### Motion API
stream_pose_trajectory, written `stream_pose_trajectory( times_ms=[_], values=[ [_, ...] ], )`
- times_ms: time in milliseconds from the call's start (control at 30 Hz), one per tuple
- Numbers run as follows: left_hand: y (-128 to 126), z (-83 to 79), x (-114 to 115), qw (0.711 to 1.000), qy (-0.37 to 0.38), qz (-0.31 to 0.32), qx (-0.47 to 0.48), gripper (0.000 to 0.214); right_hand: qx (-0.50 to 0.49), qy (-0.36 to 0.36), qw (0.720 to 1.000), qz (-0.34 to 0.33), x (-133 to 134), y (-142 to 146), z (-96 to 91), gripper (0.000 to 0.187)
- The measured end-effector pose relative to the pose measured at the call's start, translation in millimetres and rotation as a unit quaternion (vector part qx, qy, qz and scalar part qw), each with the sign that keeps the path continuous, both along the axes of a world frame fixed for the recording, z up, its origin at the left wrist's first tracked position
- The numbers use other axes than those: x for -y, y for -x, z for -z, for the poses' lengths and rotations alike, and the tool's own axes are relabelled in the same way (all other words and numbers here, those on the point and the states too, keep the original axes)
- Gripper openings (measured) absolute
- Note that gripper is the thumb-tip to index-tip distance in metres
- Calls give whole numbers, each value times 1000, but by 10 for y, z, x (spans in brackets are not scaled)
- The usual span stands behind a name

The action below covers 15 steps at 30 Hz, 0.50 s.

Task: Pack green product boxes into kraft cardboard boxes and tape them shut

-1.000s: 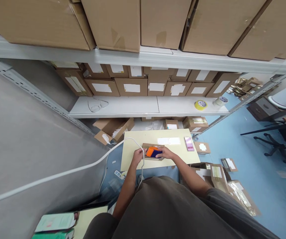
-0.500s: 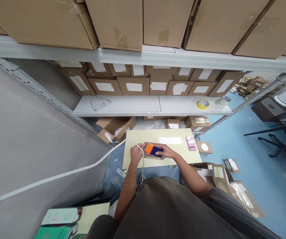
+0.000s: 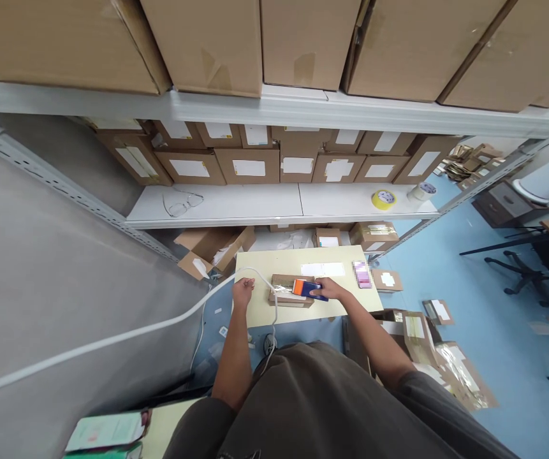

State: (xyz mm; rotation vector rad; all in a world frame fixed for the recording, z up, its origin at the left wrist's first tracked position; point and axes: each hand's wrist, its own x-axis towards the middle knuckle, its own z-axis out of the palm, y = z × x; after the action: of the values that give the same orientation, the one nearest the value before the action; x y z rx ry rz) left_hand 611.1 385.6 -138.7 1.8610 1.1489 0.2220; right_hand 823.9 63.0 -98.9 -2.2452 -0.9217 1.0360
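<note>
My right hand (image 3: 330, 288) is wrapped around an orange and dark-blue block-shaped tool (image 3: 311, 289), its orange end pointing left. The tool is over the right part of a small cardboard box (image 3: 291, 301) and hides some of its top; whether they touch I cannot tell. Shiny clear tape (image 3: 282, 289) shows on the box top. My left hand (image 3: 242, 292) is apart from the box, over the table's left edge, its fingers drawn together in a pinch. What they hold, if anything, is too small to make out. A white sheet (image 3: 322, 269) lies behind the box.
The pale yellow table (image 3: 261, 312) also bears a pink-and-white pack (image 3: 362, 274). A white cable (image 3: 159, 328) crosses in front of it. On the shelf (image 3: 250, 199) behind are glasses (image 3: 183, 205), yellow tape (image 3: 383, 199) and boxes. Cartons (image 3: 417, 331) lie at the right.
My left hand has left the box's left end and moved left. My right hand has shifted right with the tool, uncovering more of the box top and the tape on it.
</note>
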Motion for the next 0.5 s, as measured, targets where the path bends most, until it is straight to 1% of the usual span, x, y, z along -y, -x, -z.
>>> stream_pose_trajectory(
  times_ms=[133,300,400,500],
  values=[
    [-137,256,20,999,25,1,-46,25,17,30,999,-9,-134,-6,32,23],
    [-225,580,64,991,62,16,-116,28,23,58,998,-6,-155,-8,43,27],
    [-250,746,210,986,78,33,-145,26,35,78,996,-7,-172,12,29,29],
    [-283,850,424,983,83,57,-154,19,50,104,993,-11,-194,56,2,33]
  ],
)
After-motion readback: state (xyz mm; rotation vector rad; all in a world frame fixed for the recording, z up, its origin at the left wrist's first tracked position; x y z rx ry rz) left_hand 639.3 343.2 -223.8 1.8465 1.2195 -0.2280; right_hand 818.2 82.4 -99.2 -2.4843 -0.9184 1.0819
